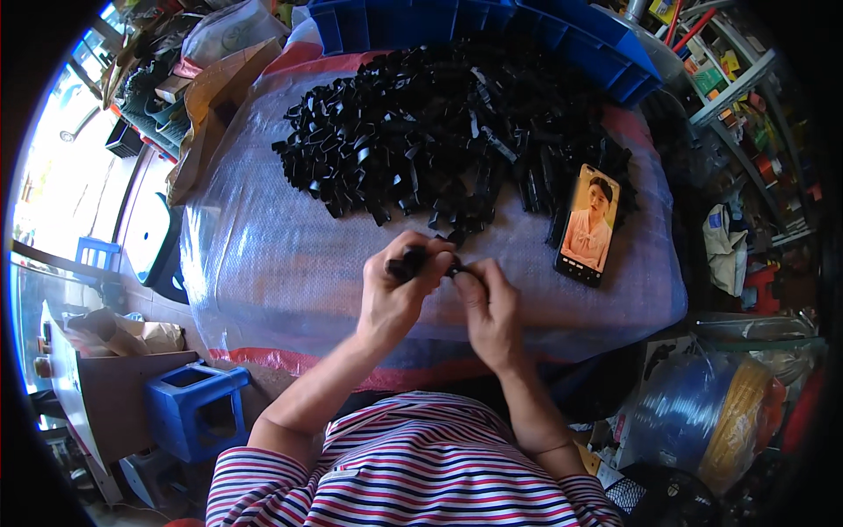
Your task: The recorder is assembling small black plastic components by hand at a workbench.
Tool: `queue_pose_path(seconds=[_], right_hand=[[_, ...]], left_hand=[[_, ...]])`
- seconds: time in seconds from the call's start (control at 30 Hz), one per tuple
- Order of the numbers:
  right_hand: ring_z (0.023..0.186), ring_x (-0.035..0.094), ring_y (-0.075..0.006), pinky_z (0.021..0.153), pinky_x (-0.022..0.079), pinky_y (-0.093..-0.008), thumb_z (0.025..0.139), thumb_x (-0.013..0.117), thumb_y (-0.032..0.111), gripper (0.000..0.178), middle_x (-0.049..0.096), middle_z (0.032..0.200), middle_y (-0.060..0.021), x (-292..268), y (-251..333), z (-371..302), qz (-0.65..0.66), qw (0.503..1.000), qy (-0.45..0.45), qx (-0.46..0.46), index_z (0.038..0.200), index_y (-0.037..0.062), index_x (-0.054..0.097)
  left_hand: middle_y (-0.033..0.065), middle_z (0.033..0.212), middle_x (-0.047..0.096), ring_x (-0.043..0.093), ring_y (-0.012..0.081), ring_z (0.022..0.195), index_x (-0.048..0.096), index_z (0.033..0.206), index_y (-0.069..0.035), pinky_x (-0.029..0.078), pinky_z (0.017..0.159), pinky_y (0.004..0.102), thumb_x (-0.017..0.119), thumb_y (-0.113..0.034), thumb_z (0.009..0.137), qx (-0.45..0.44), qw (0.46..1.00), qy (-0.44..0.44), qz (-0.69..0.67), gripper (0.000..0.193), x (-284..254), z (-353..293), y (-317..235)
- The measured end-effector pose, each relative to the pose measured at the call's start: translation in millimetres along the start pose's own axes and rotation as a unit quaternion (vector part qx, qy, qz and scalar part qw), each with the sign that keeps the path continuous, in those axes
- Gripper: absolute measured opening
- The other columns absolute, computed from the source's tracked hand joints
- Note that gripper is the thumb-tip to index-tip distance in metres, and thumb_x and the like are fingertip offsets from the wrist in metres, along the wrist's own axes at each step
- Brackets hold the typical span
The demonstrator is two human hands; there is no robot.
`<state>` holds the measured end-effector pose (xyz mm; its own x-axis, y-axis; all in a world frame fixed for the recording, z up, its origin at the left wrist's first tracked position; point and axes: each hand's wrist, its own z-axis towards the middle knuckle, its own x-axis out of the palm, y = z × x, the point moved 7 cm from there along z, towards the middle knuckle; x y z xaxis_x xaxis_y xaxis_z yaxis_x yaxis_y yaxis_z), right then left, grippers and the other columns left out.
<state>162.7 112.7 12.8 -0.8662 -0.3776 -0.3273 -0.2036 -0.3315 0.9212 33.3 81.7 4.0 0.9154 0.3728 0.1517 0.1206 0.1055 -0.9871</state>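
My left hand (pixel 397 285) is closed round a dark tool-like piece (pixel 407 263) whose rounded black ends stick out of the fist. Close beside it, my right hand (pixel 492 307) pinches a small black part (pixel 455 270) between thumb and fingers, and the two hands nearly meet there. Fingers cover most of both pieces, so their exact kind is hidden. Just beyond the hands, a large heap of small black plastic clips (pixel 395 132) spreads over the work surface, which is wrapped in a translucent woven sheet (pixel 263 263). A few loose clips lie at the heap's near edge.
A phone (pixel 587 227) showing a person on its screen leans at the heap's right side. Blue plastic bins (pixel 404 26) stand along the far edge. At lower left is a blue stool (pixel 198 408); at lower right, wrapped rolls of tubing (pixel 694 413). Cluttered shelves (pixel 738 97) line the right.
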Motion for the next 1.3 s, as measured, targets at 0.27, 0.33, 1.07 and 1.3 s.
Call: queue_pose_path(seconds=[0.27,0.33,1.07,1.3], right_hand=[[0.063,0.056,-0.0202,0.056,0.042,-0.0300,0.091,0.049,0.019,0.017,0.055,0.069,-0.0120,0,31,29,-0.067,0.997,0.022,-0.020,0.091,0.0030,0.050],[0.070,0.058,-0.0276,0.060,0.044,-0.0344,0.089,0.050,0.017,0.014,0.056,0.075,-0.0146,-16,29,53,-0.189,0.979,-0.011,-0.068,0.094,0.0040,0.051],[0.078,0.055,-0.0346,0.068,0.045,-0.0414,0.071,0.058,-0.001,0.020,0.054,0.082,-0.0162,-35,-16,91,-0.355,0.928,-0.044,-0.100,0.086,0.0019,0.046],[0.074,0.056,-0.0299,0.064,0.046,-0.0380,0.071,0.058,-0.001,0.025,0.053,0.084,-0.0164,-39,-18,72,-0.339,0.930,-0.042,-0.137,0.094,0.0024,0.048]], left_hand=[[0.0087,0.101,0.059,0.054,0.0163,0.092,0.057,0.102,-0.004,0.045,0.074,0.0303,0.054,-0.023,0.087,-0.064,0.955,0.096,-0.271,0.024,0,-3,-2],[0.0128,0.119,0.052,0.053,0.0265,0.106,0.053,0.107,-0.007,0.047,0.083,0.0426,0.051,-0.021,0.088,-0.117,0.880,0.086,-0.452,0.024,-8,-2,7],[0.0097,0.086,0.052,0.053,0.0288,0.082,0.059,0.092,-0.004,0.046,0.072,0.0374,0.060,-0.001,0.054,0.229,0.813,0.175,0.506,0.038,16,20,-12],[0.0103,0.078,0.054,0.056,0.0277,0.077,0.061,0.083,-0.003,0.046,0.066,0.0352,0.062,0.001,0.063,0.226,0.797,0.173,0.533,0.021,12,12,-25]])
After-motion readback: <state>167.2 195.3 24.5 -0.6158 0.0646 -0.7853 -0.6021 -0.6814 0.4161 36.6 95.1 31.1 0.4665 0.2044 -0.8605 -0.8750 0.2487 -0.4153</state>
